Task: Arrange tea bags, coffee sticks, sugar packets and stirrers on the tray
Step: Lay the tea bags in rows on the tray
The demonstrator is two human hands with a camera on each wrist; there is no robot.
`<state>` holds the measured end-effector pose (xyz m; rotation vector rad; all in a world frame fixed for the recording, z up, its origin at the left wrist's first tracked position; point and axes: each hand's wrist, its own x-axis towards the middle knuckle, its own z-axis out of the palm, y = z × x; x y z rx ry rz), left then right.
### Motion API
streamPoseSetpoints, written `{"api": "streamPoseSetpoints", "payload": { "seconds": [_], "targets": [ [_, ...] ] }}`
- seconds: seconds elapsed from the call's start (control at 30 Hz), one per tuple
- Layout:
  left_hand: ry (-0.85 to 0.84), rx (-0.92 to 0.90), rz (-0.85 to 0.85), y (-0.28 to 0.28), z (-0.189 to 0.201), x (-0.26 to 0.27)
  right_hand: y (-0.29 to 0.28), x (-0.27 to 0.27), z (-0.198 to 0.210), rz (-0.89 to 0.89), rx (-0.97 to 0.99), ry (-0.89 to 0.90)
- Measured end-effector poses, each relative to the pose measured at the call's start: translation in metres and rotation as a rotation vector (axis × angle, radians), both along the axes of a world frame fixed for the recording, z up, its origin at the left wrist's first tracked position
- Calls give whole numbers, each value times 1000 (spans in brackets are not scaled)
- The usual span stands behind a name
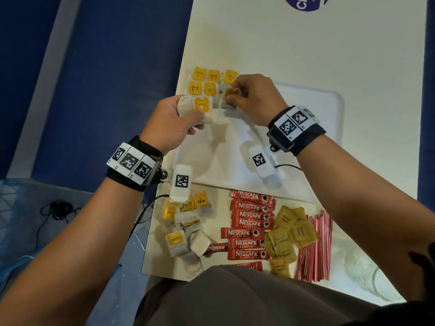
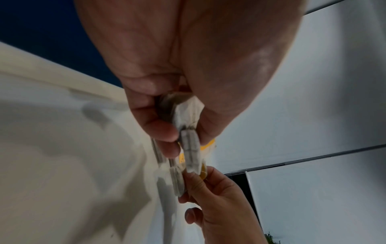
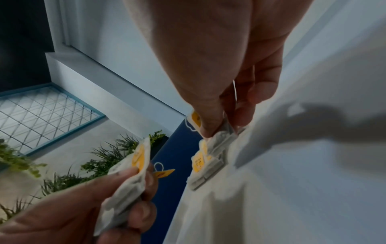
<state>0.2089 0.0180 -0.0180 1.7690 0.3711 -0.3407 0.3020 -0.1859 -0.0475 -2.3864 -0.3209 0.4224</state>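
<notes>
A white tray (image 1: 313,137) lies on the table. Several yellow-tagged tea bags (image 1: 207,82) sit in rows at its far left corner. My left hand (image 1: 188,116) grips a small stack of tea bags (image 2: 189,148) just above the tray's left edge. My right hand (image 1: 231,95) pinches one tea bag (image 3: 221,140) and holds it down beside the rows. Near the table's front lie loose tea bags (image 1: 186,229), red coffee sticks (image 1: 249,229), brown sugar packets (image 1: 289,234) and red stirrers (image 1: 315,248).
The table's left edge (image 1: 164,208) runs close to the tea-bag pile, with blue floor beyond. A clear glass object (image 1: 367,271) stands at the front right. A purple round sticker (image 1: 306,3) marks the far end of the table.
</notes>
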Motion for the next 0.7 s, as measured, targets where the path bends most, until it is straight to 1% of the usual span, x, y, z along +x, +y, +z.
{"api": "streamPoseSetpoints", "payload": {
  "seconds": [0.17, 0.33, 0.57, 0.7],
  "targets": [
    [27, 0, 5, 5, -10, 5, 9, 4, -14, -20, -27, 7],
    [39, -21, 18, 9, -15, 6, 15, 5, -24, -88, -22, -12],
    [53, -60, 42, 9, -21, 6, 15, 9, -31, -130, 23, -11],
    [57, -78, 48, 8, -24, 5, 15, 11, -33, -131, 12, -15]
  ]
}}
